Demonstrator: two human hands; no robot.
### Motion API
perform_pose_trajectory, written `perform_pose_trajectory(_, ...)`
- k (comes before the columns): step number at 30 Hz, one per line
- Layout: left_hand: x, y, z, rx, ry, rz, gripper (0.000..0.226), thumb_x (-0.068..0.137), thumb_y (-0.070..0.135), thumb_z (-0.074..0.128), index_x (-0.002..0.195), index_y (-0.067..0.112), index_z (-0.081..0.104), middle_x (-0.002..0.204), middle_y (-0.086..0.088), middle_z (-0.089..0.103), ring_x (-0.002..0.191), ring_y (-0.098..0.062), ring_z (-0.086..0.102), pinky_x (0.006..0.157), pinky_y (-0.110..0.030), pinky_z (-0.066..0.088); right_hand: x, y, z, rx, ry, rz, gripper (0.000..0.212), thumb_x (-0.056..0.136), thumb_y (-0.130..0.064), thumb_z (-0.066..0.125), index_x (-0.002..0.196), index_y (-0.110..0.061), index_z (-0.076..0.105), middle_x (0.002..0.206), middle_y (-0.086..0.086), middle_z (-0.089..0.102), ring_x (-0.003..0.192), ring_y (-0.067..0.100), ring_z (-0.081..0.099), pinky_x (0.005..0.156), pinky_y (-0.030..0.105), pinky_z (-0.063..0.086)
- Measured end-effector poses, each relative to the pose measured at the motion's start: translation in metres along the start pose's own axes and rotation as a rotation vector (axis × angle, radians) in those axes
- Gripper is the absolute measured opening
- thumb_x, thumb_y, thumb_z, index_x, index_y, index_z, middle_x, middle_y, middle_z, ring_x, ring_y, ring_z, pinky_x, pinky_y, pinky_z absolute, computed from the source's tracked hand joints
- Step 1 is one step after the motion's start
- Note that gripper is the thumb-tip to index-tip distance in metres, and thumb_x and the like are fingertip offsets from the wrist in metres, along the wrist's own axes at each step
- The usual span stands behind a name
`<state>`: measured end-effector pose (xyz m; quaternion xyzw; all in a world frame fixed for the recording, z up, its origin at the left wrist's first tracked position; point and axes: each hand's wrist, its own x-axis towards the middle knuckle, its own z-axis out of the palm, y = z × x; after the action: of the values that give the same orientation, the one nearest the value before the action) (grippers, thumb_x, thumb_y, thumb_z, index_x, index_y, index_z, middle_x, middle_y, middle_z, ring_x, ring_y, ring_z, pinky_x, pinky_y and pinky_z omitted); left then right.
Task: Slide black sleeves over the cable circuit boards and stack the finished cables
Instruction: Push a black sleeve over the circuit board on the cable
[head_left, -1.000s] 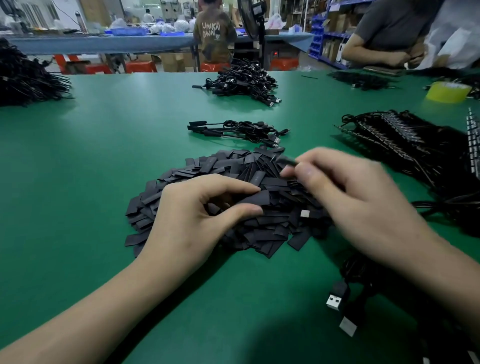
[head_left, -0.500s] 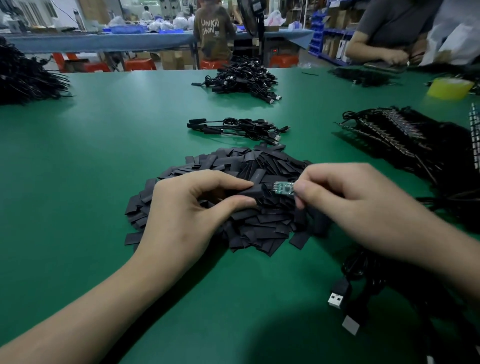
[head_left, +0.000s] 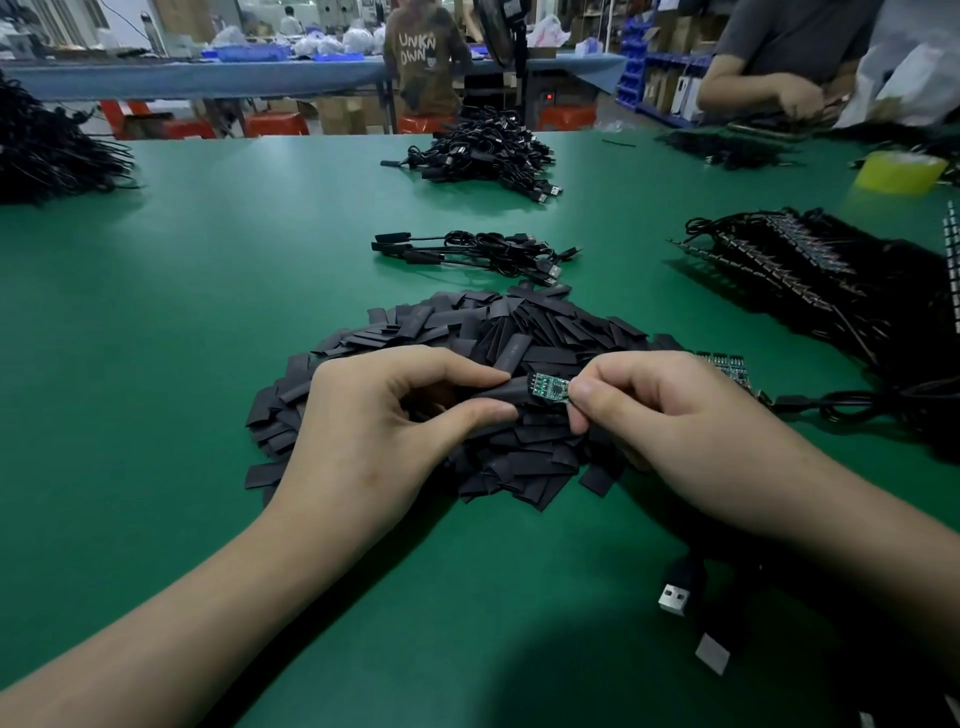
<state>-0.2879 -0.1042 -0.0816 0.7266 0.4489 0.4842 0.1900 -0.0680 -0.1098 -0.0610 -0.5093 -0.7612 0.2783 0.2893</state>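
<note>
Above the sleeve pile (head_left: 545, 322): left hand (head_left: 374, 415) pinches black sleeve (head_left: 506, 391), right hand (head_left: 675, 415) pinches green circuit board (head_left: 549, 388) at its mouth. Far shirt (head_left: 421, 52) reads "UNKN OWN".

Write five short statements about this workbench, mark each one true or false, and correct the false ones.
1. The left hand pinches a black sleeve. True.
2. The right hand holds a green circuit board at that sleeve's open end. True.
3. The sleeve pile lies in a red tray. False: it lies directly on the green table.
4. The yellow tape roll sits at the table's near left corner. False: it is at the far right.
5. A small cable stack lies beyond the sleeve pile. True.
</note>
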Motion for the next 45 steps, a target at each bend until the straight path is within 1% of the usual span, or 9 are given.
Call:
perform_pose_trajectory(4, -0.0006, -0.0011, -0.0001, 0.019, -0.01, -0.027, 0.022, 0.068, 0.046, 0.08, 0.088, 0.036, 0.08, 0.073, 0.016, 0.074, 0.064, -0.009, 0.066, 0.062, -0.016, 0.051, -0.001, -0.002, 0.0027, -0.066, 0.014, -0.006, 0.033, 0.097, -0.041, 0.05, 0.073, -0.024, 0.065, 0.046, -0.012, 0.04, 0.044, 0.006, 0.035, 0.048, 0.021, 0.031)
perform_pose_trajectory(8, 0.0, 0.0002, -0.0041, 0.166, -0.052, 0.08, 0.021, 0.073, 0.033, 0.086, 0.093, 0.028, 0.081, 0.077, 0.021, 0.071, 0.071, 0.001, 0.064, 0.069, -0.008, 0.045, -0.0013, -0.0024, 0.002, -0.073, -0.033, 0.014, 0.033, 0.095, -0.042, 0.049, 0.074, -0.024, 0.066, 0.045, -0.011, 0.039, 0.043, 0.005, 0.036, 0.048, 0.019, 0.032)
perform_pose_trajectory(11, 0.0002, 0.0014, -0.0063, 0.283, -0.071, 0.187, 0.021, 0.075, 0.029, 0.087, 0.095, 0.021, 0.082, 0.087, 0.015, 0.074, 0.077, 0.002, 0.064, 0.075, -0.019, 0.052, 0.0, -0.0009, 0.0004, -0.05, -0.077, 0.026, 0.032, 0.098, -0.041, 0.05, 0.075, -0.025, 0.067, 0.045, -0.011, 0.037, 0.041, 0.005, 0.034, 0.044, 0.019, 0.028)
perform_pose_trajectory(14, -0.0001, 0.0011, -0.0066, 0.32, -0.078, 0.251, 0.02, 0.078, 0.027, 0.087, 0.096, 0.02, 0.081, 0.089, 0.011, 0.074, 0.077, 0.0, 0.063, 0.072, -0.024, 0.054, 0.0017, 0.0019, -0.0017, 0.026, -0.106, 0.062, 0.032, 0.098, -0.044, 0.05, 0.08, -0.026, 0.068, 0.047, -0.01, 0.035, 0.04, 0.004, 0.03, 0.041, 0.018, 0.022)
perform_pose_trajectory(17, -0.0011, 0.0023, -0.0062, 0.293, -0.081, 0.225, 0.023, 0.078, 0.032, 0.085, 0.097, 0.02, 0.082, 0.089, 0.012, 0.075, 0.078, 0.001, 0.065, 0.074, -0.022, 0.053, 0.0016, 0.0024, -0.0014, 0.056, -0.11, 0.076, 0.032, 0.097, -0.046, 0.049, 0.082, -0.026, 0.068, 0.048, -0.009, 0.034, 0.041, 0.005, 0.029, 0.042, 0.02, 0.022)
perform_pose_trajectory(24, -0.0007, 0.0021, -0.0056, 0.236, -0.11, 0.132, 0.025, 0.077, 0.04, 0.081, 0.099, 0.028, 0.081, 0.083, 0.029, 0.066, 0.075, 0.013, 0.061, 0.073, -0.005, 0.043, -0.0016, -0.0021, 0.0041, -0.09, -0.038, -0.023, 0.031, 0.093, -0.044, 0.049, 0.075, -0.027, 0.066, 0.048, -0.011, 0.043, 0.044, 0.005, 0.038, 0.047, 0.02, 0.031)
perform_pose_trajectory(30, -0.0002, -0.0001, -0.0057, 0.265, -0.14, 0.237, 0.023, 0.082, 0.031, 0.081, 0.102, 0.02, 0.081, 0.092, 0.011, 0.075, 0.083, 0.0, 0.067, 0.078, -0.018, 0.052, -0.0009, -0.0005, 0.0031, -0.092, -0.06, -0.029, 0.03, 0.096, -0.041, 0.051, 0.074, -0.027, 0.067, 0.048, -0.011, 0.043, 0.045, 0.005, 0.038, 0.047, 0.019, 0.03)
perform_pose_trajectory(39, -0.0011, 0.0002, -0.0038, 0.239, -0.181, 0.273, 0.027, 0.082, 0.035, 0.079, 0.103, 0.019, 0.08, 0.091, 0.011, 0.075, 0.081, -0.003, 0.068, 0.076, -0.023, 0.053, -0.0007, 0.0009, 0.0009, -0.033, -0.099, -0.026, 0.031, 0.096, -0.042, 0.051, 0.078, -0.026, 0.07, 0.047, -0.012, 0.043, 0.044, 0.003, 0.037, 0.048, 0.019, 0.031)
perform_pose_trajectory(45, -0.0013, 0.0001, -0.0007, 0.22, -0.181, 0.278, 0.024, 0.085, 0.029, 0.081, 0.107, 0.018, 0.08, 0.094, 0.01, 0.074, 0.084, 0.0, 0.067, 0.079, -0.017, 0.052, 0.0001, 0.0035, 0.0047, -0.044, -0.113, -0.041, 0.029, 0.096, -0.041, 0.051, 0.079, -0.028, 0.07, 0.049, -0.011, 0.044, 0.045, 0.004, 0.037, 0.048, 0.021, 0.029)
